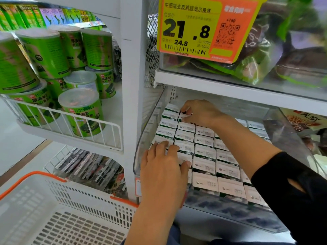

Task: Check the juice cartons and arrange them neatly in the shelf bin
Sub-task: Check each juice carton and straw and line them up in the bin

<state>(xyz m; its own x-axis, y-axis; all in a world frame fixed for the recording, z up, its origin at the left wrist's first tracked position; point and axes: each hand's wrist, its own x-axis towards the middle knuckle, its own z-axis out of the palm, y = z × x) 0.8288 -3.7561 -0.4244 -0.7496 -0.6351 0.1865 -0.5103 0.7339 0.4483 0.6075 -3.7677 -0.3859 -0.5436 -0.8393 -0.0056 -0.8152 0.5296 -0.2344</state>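
Several small white juice cartons [203, 152] stand upright in tight rows inside a clear plastic shelf bin [141, 147]. My left hand [164, 170] lies flat on the cartons at the bin's front left, fingers straight and pressing their tops. My right hand [200, 112] reaches to the back left of the bin, under the shelf above. Its curled fingers pinch the top of a carton [183, 117] in the second column. The front row of cartons sits lower behind the bin's clear front wall.
A white basket with orange rim [62, 209] sits at lower left. Green seaweed cans [83, 110] fill a wire shelf on the left. A yellow price tag [191, 27] hangs on the shelf above the bin. Dark snack packs [92, 167] lie below the cans.
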